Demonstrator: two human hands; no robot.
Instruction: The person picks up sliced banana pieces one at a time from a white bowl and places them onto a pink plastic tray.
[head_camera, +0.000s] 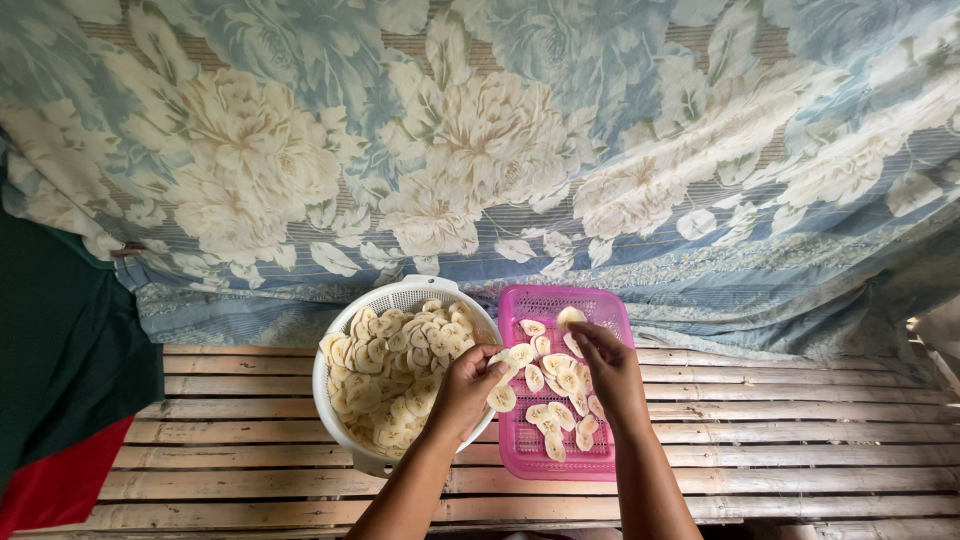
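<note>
Down at the middle of the view, both hands work over two containers set side by side on a slatted bamboo tabletop (780, 440). Left hand (466, 388) has its grip closed on a small stack of pale banana slices (503, 397), held above the gap where the white bowl (335, 400) meets the pink tray (520, 450). Its fingers curl around the slices, with one round slice hanging at the lower edge of the stack. Right hand (610, 368) reaches over the pink tray, its grip pinched on a single slice (571, 318) near the tray's far edge, fingertips close together on it.

Inside the white bowl, which is round and perforated, lies a deep heap of slices. Across the pink tray, rectangular and meshed, slices lie spread in a loose layer, some overlapping, mostly on its far and middle part. Bowl and tray touch or nearly touch at their rims.

Behind them a floral cloth (480, 150) in blue and cream hangs down to the tabletop. At the far left a dark green and red cloth (60, 370) drapes over the edge.
</note>
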